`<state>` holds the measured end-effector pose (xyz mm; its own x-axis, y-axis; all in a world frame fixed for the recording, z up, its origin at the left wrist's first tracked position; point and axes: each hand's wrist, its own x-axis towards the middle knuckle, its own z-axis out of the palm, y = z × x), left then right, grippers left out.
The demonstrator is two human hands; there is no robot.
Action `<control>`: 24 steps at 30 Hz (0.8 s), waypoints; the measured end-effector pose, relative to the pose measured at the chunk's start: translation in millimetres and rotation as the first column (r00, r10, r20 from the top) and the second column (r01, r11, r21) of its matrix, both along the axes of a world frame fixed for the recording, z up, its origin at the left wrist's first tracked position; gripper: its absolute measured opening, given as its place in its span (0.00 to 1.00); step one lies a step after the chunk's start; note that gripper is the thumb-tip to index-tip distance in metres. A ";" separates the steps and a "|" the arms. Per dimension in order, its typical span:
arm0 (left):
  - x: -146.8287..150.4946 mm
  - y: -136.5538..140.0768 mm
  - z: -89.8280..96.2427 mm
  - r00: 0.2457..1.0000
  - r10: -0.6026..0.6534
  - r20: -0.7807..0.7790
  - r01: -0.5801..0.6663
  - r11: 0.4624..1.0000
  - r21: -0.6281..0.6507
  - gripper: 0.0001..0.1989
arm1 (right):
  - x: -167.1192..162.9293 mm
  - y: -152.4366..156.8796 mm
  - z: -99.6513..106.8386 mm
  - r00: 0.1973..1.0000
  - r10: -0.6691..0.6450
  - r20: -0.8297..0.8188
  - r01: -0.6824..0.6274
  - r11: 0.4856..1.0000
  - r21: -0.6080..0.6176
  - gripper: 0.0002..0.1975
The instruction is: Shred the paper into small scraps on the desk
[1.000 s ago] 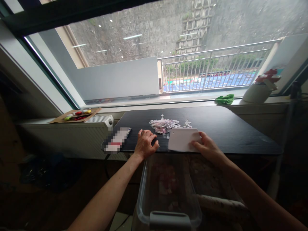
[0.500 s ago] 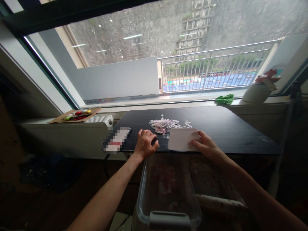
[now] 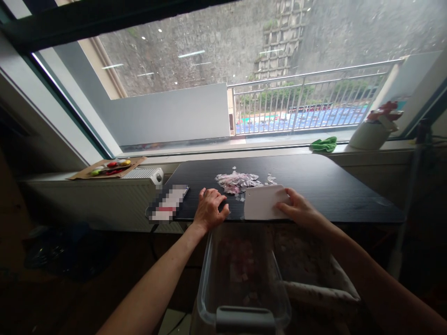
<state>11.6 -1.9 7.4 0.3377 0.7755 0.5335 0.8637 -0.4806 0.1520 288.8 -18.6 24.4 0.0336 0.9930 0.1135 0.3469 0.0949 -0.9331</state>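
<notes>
A: How's the grip?

B: Your right hand (image 3: 301, 209) pinches the pale card (image 3: 261, 203) by its right end; your left hand (image 3: 210, 208) curls loosely near the table's edge (whether it holds anything, I can't tell).

A: And the scraps?

B: The paper scraps (image 3: 237, 181) lie heaped mid-frame on the black table (image 3: 296, 167), just beyond the card. I'd hold the card's lower edge level and your wrist steady; it may flex.

A: Anything in the way?

B: A pixelated flat object (image 3: 167, 203) lies left of your left hand, so mind it. The clear bin (image 3: 202, 291) sits lower middle, dim pieces inside. The green cloth (image 3: 324, 144), at right on the windowsill (image 3: 286, 151), is well apart.
</notes>
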 end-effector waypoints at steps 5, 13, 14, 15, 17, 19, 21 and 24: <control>0.0 -0.5 0.3 1.000 -0.006 -0.007 0.006 1.000 -0.001 0.10 | -14.1 1.6 0.0 0.999 0.025 -0.037 -0.026 1.000 -0.005 0.17; 0.6 -0.4 0.7 1.000 -0.002 -0.002 0.002 1.000 -0.001 0.10 | -9.0 4.7 -6.6 0.997 0.016 -0.076 -0.017 1.000 -0.013 0.18; 0.7 -0.4 0.6 1.000 -0.001 -0.001 0.001 1.000 0.000 0.10 | -9.9 3.8 -4.6 0.997 0.020 -0.081 -0.021 1.000 -0.018 0.18; 0.8 -0.4 0.6 1.000 -0.001 -0.001 0.001 1.000 0.001 0.10 | -11.2 2.8 -2.2 0.995 0.028 -0.091 -0.030 0.999 -0.022 0.18; 0.7 -0.6 0.5 1.000 0.000 -0.003 0.000 1.000 0.002 0.10 | -13.5 1.2 2.6 0.993 0.049 -0.109 -0.055 0.997 -0.045 0.17; 0.6 -0.7 0.5 1.000 -0.001 -0.005 0.001 1.000 -0.001 0.10 | -13.3 1.4 5.3 0.990 0.073 -0.117 -0.083 0.993 -0.079 0.18; 0.4 -0.8 0.6 1.000 0.001 -0.003 -0.001 1.000 -0.004 0.10 | -10.0 4.5 5.2 0.989 0.081 -0.125 -0.092 0.992 -0.086 0.19; 0.2 -1.0 1.1 1.000 0.000 -0.004 0.000 1.000 -0.006 0.10 | -3.6 13.9 3.5 0.991 0.060 -0.123 -0.067 0.996 -0.056 0.19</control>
